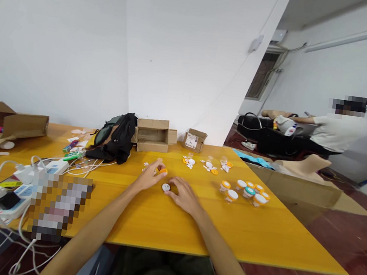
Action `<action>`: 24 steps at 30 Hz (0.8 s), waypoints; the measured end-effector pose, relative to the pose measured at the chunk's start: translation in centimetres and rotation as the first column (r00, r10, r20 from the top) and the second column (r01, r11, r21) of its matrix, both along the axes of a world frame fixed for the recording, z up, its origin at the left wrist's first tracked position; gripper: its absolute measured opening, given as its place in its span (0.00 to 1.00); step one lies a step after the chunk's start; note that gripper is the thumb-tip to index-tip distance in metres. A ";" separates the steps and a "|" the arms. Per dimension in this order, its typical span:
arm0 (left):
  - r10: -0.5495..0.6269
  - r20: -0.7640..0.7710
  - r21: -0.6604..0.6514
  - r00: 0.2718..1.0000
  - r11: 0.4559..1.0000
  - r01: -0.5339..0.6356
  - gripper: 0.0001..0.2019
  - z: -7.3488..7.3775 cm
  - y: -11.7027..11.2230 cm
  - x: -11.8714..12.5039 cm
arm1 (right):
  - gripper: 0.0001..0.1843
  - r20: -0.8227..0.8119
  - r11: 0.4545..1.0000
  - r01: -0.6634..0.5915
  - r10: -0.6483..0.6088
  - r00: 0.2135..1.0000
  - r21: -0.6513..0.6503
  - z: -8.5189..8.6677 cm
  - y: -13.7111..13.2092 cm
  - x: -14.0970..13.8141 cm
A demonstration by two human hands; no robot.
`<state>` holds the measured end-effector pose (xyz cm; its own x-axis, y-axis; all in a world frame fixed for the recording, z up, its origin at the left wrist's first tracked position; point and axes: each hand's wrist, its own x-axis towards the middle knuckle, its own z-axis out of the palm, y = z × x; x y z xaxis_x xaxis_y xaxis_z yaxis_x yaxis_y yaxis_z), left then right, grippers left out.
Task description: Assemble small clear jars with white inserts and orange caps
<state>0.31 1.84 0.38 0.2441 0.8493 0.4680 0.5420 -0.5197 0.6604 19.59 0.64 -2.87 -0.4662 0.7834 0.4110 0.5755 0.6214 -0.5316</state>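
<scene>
My left hand (150,176) rests on the yellow table (165,225), fingers pinched around a small clear jar with an orange lid (163,171). My right hand (185,195) lies beside it, its fingertips on a small white round lid (166,187) lying on the table top. A cluster of small jars with orange and white lids (245,191) stands to the right of my hands. Loose lids and clear jars (209,164) are scattered farther back.
Open cardboard boxes (152,134) and a black bag (117,138) sit at the back of the table. Power strips and tangled white cables (19,179) fill the left side. Another person (335,130) works at a far table on the right.
</scene>
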 end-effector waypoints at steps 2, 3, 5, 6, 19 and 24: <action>-0.086 0.026 -0.047 0.996 0.995 0.088 0.07 0.1 -0.3 0.4 | 0.09 -0.049 1.000 -0.003 0.002 0.999 -0.018 -0.3 0.3 0.0; -0.112 0.034 -0.068 0.993 0.991 0.114 0.08 0.1 -0.3 0.5 | 0.09 -0.088 1.000 -0.003 0.001 0.996 -0.029 -0.5 0.4 0.0; -0.137 0.044 -0.108 0.990 0.984 0.141 0.10 0.0 -0.4 0.5 | 0.11 -0.181 0.999 0.003 -0.012 0.983 -0.052 -0.7 0.7 0.0; -0.139 0.047 -0.125 0.989 0.982 0.144 0.12 0.0 -0.3 0.5 | 0.11 -0.227 0.998 0.007 -0.021 0.974 -0.062 -0.8 0.9 0.0; -0.242 0.259 -0.215 0.935 0.929 0.300 0.21 -0.5 0.2 0.8 | 0.14 -0.498 0.990 -0.078 0.007 0.867 -0.121 0.5 0.8 -0.2; -0.273 0.317 -0.250 0.908 0.900 0.358 0.19 -0.5 0.1 0.8 | 0.13 -0.516 0.984 -0.083 -0.011 0.856 -0.158 0.6 0.8 -0.3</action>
<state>1.12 1.98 -0.11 0.4243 0.8567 0.2933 0.1632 -0.3909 0.9058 19.33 1.48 -2.23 -0.2546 0.8488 0.4633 0.1706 0.5110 -0.8425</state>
